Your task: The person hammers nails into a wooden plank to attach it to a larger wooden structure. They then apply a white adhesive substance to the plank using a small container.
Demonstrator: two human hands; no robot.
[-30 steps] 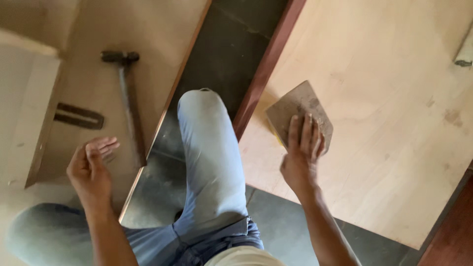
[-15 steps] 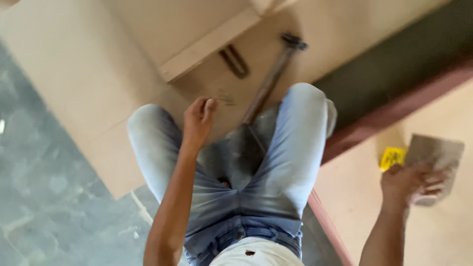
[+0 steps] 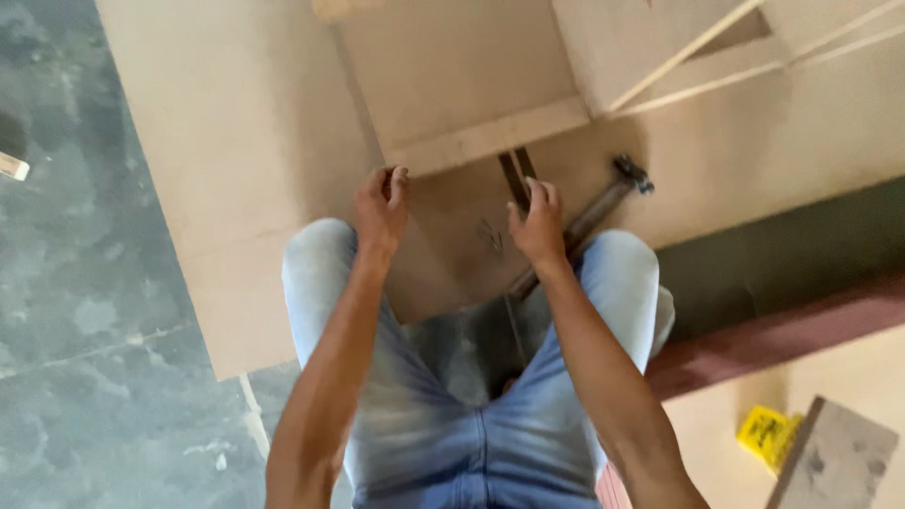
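Kneeling in jeans [image 3: 471, 443] on a grey floor [image 3: 94, 302], leaning over a pale board [image 3: 245, 141] laid flat. Reaching forward with both arms, neither holding anything.

Left hand [image 3: 382, 203]: fingers loosely curled, thumb and fingertips close together but gripping nothing, hovering above the board near the edge of a raised panel [image 3: 462, 85]. Contact with the wood: cannot tell.

Right hand [image 3: 537, 221]: fingers half bent, likewise empty, just beside a dark metal strip [image 3: 517, 177] and right next to the handle of a hammer [image 3: 603, 200]. Not closed round the handle; touching it or not, too blurred to say.

Hammer lying on the board at a slant, head away from the body, handle running back toward the right knee. Metal strip lying loose beside it, not visibly fixed to anything.

Off to the right, well apart from both hands: a grey block [image 3: 834, 462] and a small yellow piece [image 3: 768, 434] resting on another pale sheet, beyond a red-brown rail [image 3: 782, 330].

As to progress: tools laid out and untouched, no fastening or striking under way, panel surfaces bare.
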